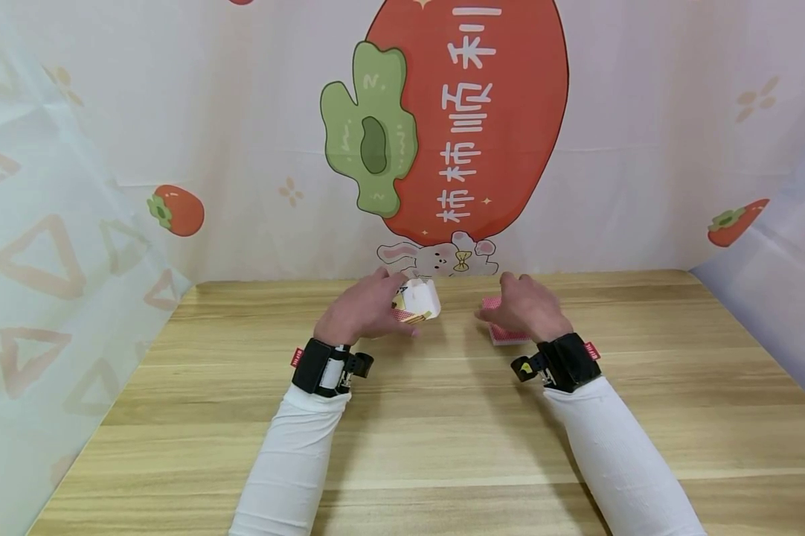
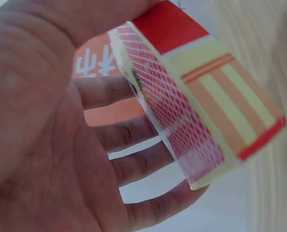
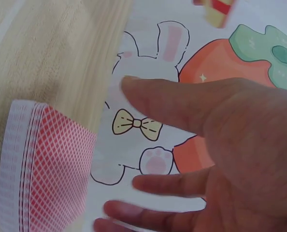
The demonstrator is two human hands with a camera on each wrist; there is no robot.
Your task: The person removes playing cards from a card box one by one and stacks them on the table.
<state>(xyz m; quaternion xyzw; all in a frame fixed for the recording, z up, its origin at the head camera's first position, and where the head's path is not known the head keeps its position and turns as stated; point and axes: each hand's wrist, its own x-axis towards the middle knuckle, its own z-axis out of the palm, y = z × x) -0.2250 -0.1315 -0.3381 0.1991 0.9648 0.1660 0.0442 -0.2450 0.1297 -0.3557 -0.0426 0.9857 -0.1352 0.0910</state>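
Observation:
My left hand [image 1: 365, 308] holds a small playing card box [image 1: 421, 298] between thumb and fingers, raised at the back of the table. The left wrist view shows the box [image 2: 201, 92] tilted, with a red and cream striped side and a red patterned face; the thumb is at its top and the fingers reach behind it. My right hand [image 1: 528, 309] hovers over a deck of cards [image 1: 507, 336] with red patterned backs. In the right wrist view its thumb and fingers are spread, apart from the squared deck [image 3: 61, 169], which lies on the table.
A light wood-grain table [image 1: 416, 454] carries the deck. Right behind its far edge hangs a pale cloth [image 1: 255, 112] printed with a big persimmon and a rabbit. More cloth hangs along the left and right sides.

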